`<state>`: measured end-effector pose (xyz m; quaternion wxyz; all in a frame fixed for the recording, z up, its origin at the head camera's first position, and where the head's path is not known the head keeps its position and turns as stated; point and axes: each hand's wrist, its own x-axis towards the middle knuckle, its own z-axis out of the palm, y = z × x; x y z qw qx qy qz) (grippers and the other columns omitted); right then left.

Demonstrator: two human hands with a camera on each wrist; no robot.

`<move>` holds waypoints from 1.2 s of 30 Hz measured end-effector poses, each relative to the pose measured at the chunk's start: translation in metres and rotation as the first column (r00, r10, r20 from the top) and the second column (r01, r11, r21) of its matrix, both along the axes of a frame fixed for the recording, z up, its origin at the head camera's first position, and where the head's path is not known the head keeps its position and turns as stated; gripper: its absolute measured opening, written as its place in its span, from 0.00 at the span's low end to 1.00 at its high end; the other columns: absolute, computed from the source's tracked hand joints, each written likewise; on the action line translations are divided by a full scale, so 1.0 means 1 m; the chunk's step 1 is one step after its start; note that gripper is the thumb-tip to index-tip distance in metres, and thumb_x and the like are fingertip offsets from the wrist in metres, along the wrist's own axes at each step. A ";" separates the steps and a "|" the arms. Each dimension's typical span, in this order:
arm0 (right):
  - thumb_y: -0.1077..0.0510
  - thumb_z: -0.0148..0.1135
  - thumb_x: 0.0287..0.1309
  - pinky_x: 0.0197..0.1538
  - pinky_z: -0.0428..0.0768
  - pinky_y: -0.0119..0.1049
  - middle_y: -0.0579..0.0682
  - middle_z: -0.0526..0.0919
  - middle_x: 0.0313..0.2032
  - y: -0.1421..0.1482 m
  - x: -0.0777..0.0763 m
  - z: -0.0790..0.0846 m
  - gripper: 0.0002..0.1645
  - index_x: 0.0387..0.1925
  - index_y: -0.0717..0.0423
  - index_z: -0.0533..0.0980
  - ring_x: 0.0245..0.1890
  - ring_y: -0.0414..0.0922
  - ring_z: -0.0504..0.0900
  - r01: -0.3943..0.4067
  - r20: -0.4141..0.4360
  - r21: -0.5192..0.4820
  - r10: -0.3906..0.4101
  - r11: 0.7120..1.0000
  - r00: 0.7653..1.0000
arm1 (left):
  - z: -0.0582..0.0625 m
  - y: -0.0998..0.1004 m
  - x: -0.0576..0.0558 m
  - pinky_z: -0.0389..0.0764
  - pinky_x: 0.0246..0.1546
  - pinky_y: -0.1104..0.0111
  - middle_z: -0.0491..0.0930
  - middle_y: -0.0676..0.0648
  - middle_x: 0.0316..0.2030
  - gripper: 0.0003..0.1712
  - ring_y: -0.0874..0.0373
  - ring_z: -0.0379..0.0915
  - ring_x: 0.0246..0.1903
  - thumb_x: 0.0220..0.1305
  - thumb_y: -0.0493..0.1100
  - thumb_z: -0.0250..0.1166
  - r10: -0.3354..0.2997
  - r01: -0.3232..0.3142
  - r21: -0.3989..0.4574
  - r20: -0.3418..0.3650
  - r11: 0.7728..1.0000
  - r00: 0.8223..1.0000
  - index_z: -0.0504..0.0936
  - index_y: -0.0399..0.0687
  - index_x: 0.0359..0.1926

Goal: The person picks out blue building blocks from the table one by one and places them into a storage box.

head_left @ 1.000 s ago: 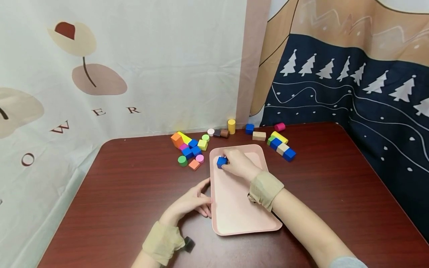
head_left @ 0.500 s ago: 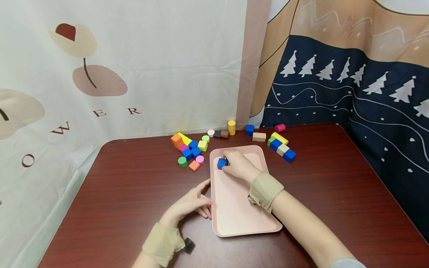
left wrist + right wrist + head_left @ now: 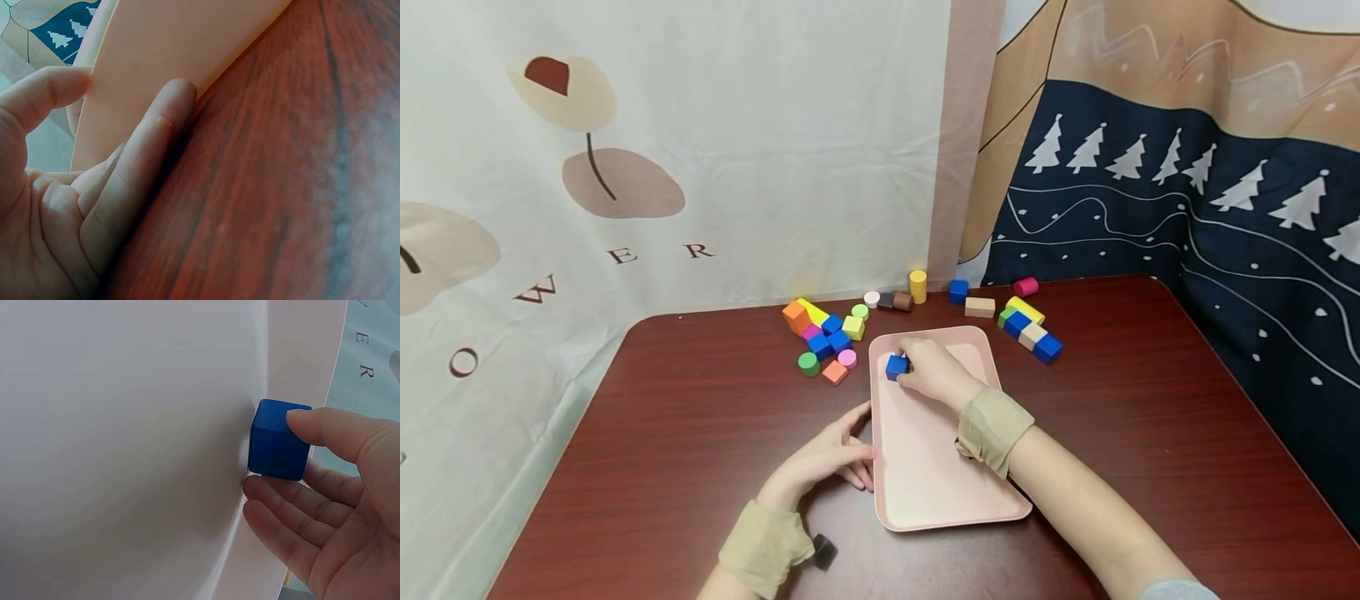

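Observation:
A pink tray (image 3: pixel 925 500) lies lengthwise on the table in the head view. Over its far left part, my right hand (image 3: pixel 936 371) pinches a blue cube (image 3: pixel 896 367). The right wrist view shows the thumb on one face of that blue cube (image 3: pixel 278 447) and fingers against the opposite side. The cube sits down at the tray floor (image 3: pixel 125 425), near the wall. My left hand (image 3: pixel 820 454) rests beside the tray's left edge. Seen from the left wrist, its fingers (image 3: pixel 140 156) lie extended against the tray's outer side (image 3: pixel 150 56), with one fingertip touching the rim.
Beyond the tray's left corner, several coloured blocks (image 3: pixel 818 344) form a loose cluster. A yellow cylinder (image 3: pixel 918 287) stands by the back edge. To the right, a row of blocks (image 3: pixel 1032 333) lies beside a yellow cylinder. Curtains (image 3: pixel 775 150) hang behind the table (image 3: pixel 700 400).

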<state>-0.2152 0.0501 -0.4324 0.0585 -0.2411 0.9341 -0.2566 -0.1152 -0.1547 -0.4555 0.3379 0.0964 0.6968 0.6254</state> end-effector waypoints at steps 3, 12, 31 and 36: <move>0.61 0.67 0.49 0.39 0.75 0.32 0.46 0.75 0.32 0.001 0.000 -0.001 0.16 0.40 0.56 0.71 0.31 0.40 0.72 -0.001 0.002 -0.006 0.001 1.000 1.000 | -0.004 0.000 -0.001 0.81 0.24 0.63 0.80 0.36 0.28 0.43 0.40 0.78 0.24 0.63 0.38 0.59 -0.004 0.004 -0.002 -0.001 1.000 1.000 0.41 0.46 0.70; 0.56 0.68 0.49 0.44 0.76 0.33 0.47 0.77 0.39 0.002 0.002 0.003 0.27 0.50 0.57 0.70 0.35 0.40 0.74 0.017 0.065 -0.038 -0.015 0.999 0.998 | -0.004 -0.001 0.001 0.81 0.25 0.63 0.80 0.36 0.28 0.44 0.41 0.78 0.24 0.62 0.40 0.60 -0.007 0.007 0.003 0.003 1.000 1.000 0.42 0.50 0.70; 0.49 0.64 0.54 0.48 0.76 0.39 0.53 0.75 0.46 0.014 0.008 0.044 0.28 0.54 0.55 0.68 0.44 0.45 0.74 0.096 0.116 -0.076 -0.087 0.992 0.989 | -0.003 -0.002 -0.003 0.81 0.25 0.64 0.81 0.36 0.30 0.43 0.41 0.78 0.24 0.63 0.41 0.59 -0.016 0.016 0.003 -0.002 1.000 1.000 0.41 0.52 0.70; 0.46 0.62 0.56 0.45 0.77 0.41 0.51 0.76 0.46 0.021 0.009 0.053 0.27 0.53 0.53 0.70 0.44 0.44 0.75 0.111 0.029 -0.037 -0.110 0.993 0.994 | -0.001 -0.001 -0.002 0.81 0.25 0.64 0.80 0.35 0.31 0.43 0.40 0.78 0.25 0.64 0.39 0.58 -0.019 0.019 0.010 0.008 1.000 1.000 0.40 0.50 0.70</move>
